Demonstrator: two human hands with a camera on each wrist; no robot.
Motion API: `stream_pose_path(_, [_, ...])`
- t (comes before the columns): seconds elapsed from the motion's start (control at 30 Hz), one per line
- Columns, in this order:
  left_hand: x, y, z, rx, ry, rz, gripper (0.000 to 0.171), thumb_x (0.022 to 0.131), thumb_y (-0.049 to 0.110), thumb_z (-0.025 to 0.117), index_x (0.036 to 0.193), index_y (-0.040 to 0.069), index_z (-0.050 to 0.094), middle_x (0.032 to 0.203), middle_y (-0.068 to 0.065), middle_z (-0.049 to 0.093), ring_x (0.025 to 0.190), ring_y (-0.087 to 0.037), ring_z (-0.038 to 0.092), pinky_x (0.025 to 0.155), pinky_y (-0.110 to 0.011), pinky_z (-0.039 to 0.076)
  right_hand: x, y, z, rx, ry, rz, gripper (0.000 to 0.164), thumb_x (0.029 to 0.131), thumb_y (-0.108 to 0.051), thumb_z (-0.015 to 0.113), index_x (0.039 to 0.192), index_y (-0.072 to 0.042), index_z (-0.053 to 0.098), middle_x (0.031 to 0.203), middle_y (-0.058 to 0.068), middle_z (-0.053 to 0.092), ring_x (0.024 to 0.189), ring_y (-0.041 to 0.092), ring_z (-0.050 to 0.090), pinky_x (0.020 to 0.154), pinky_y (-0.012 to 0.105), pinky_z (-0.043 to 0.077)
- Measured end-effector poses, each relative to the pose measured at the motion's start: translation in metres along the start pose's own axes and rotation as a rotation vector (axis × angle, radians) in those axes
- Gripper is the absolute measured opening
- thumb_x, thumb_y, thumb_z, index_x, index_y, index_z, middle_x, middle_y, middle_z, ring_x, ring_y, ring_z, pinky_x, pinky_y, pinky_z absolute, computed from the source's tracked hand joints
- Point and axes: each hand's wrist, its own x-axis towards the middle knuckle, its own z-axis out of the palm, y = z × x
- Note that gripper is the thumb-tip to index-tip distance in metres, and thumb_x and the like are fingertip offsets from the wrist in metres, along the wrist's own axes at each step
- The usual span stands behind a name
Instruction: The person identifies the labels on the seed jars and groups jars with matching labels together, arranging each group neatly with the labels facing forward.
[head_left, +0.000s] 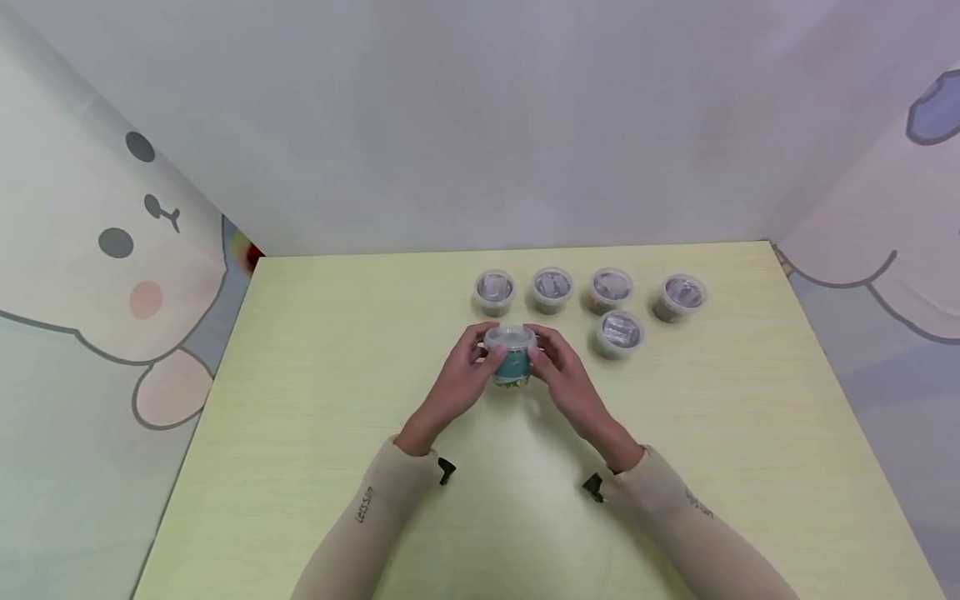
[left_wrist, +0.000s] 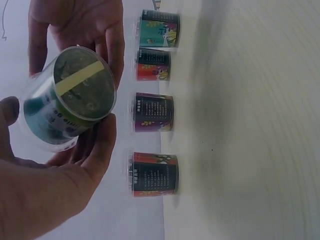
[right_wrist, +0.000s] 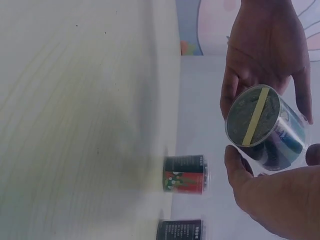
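A clear plastic tub (head_left: 513, 363) with a teal label and a transparent lid is held up between both hands, above the table. My left hand (head_left: 467, 371) grips its left side, thumb on the front and fingers around the back. From the right, my right hand (head_left: 564, 379) grips the same tub in like manner. In the left wrist view the tub (left_wrist: 67, 100) leans, its underside showing dark grey contents and a pale yellow strip. The right wrist view shows that underside of the tub (right_wrist: 254, 117) too, with the right hand (right_wrist: 280, 192) below it.
Several similar lidded tubs with silvery tops stand beyond the hands, among them one at the far right (head_left: 681, 297) and a nearer one (head_left: 620, 333). They rest on a pale yellow table (head_left: 315, 350). Printed fabric walls (head_left: 480, 125) enclose its back and sides.
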Motion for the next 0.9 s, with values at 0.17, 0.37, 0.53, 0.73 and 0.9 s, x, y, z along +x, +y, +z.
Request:
stream_pose_path(0.17, [-0.0012,0.0,0.0026,0.01,0.064,0.014,0.05,0.108,0.018,0.065,0.15,0.0,0.044,0.143,-0.02,0.055,0.12,-0.034,0.063,0.102,-0.046,0.056,0.0003,-0.0007,0.0036,-0.034,0.027,0.002,0.043,0.113,-0.009,0.048,0.155,0.001,0.041,0.145,0.025,0.052,0.129,0.032,0.057,0.1,0.027,0.055])
stream_pose_path(0.37, [-0.0015,-0.0008,0.0062,0.027,0.095,0.005,0.052,0.105,0.024,0.068,0.146,0.002,0.044,0.138,-0.018,0.054,0.116,-0.032,0.059,0.095,-0.039,0.053,0.0019,-0.0006,0.0082,-0.093,0.055,0.038,0.045,0.112,-0.012,0.053,0.155,-0.002,0.042,0.143,0.023,0.053,0.134,0.036,0.055,0.103,0.029,0.049])
stream_pose_path(0.53, [-0.0019,-0.0019,0.0056,0.032,0.076,-0.002,0.048,0.109,0.024,0.06,0.147,0.001,0.041,0.139,-0.02,0.052,0.118,-0.033,0.058,0.097,-0.042,0.053,0.0023,-0.0008,0.0073,-0.044,0.044,0.058,0.043,0.114,-0.012,0.049,0.154,-0.002,0.043,0.141,0.022,0.052,0.127,0.031,0.056,0.107,0.038,0.051])
stream_pose_path(0.73, [-0.0021,-0.0001,0.0028,-0.015,0.052,-0.052,0.041,0.115,0.025,0.046,0.15,0.003,0.039,0.141,-0.019,0.051,0.118,-0.03,0.06,0.1,-0.044,0.054,0.0027,-0.0007,0.0028,0.068,0.026,0.104,0.044,0.115,-0.021,0.042,0.155,-0.003,0.043,0.144,0.017,0.047,0.127,0.022,0.049,0.11,0.043,0.048])
stream_pose_path(0.9, [-0.003,0.0006,0.0023,-0.054,0.014,-0.08,0.045,0.115,0.025,0.047,0.154,0.004,0.039,0.144,-0.018,0.049,0.12,-0.03,0.059,0.102,-0.043,0.052,0.003,-0.0007,0.002,0.122,0.01,0.118,0.046,0.115,-0.024,0.038,0.156,-0.003,0.041,0.15,0.016,0.045,0.128,0.022,0.047,0.106,0.037,0.048])
